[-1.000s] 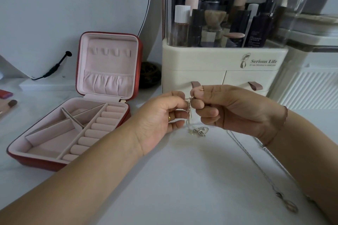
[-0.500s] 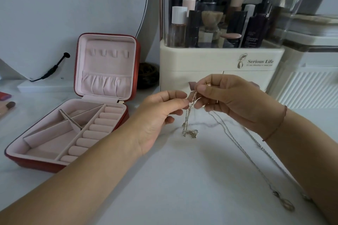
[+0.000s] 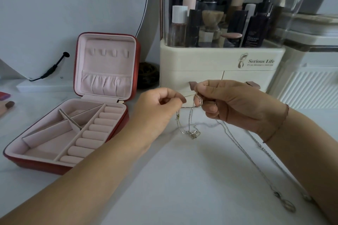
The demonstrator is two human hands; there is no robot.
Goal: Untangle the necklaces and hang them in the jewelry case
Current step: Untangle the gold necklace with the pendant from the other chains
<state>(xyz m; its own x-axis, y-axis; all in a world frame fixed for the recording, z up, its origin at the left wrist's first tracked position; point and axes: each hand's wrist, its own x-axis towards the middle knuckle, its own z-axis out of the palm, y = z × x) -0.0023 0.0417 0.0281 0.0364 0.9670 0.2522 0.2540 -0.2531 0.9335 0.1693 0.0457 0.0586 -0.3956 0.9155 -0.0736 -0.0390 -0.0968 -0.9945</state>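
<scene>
My left hand [image 3: 161, 107] and my right hand [image 3: 232, 102] are raised over the white table, each pinching a thin gold necklace [image 3: 190, 126]. A short length of it is stretched between the fingertips, and its loops and clasp hang down to the tabletop. A longer silver necklace [image 3: 256, 162] trails from under my right hand across the table, ending in a pendant [image 3: 288, 205] at the lower right. The red jewelry case [image 3: 73, 115] stands open to the left, with a pink lining, several hooks in its lid and ring rolls in its base.
A cream cosmetics organiser [image 3: 219, 67] with bottles under a clear cover stands right behind my hands. A round mirror [image 3: 73, 14] with a black cable leans at the back left. A dark round object [image 3: 148, 75] sits between case and organiser. Makeup items lie at the far left edge.
My hands have drawn slightly apart, pulling a short stretch of the gold chain taut between them. The hanging loops now spread wider and lower onto the table.
</scene>
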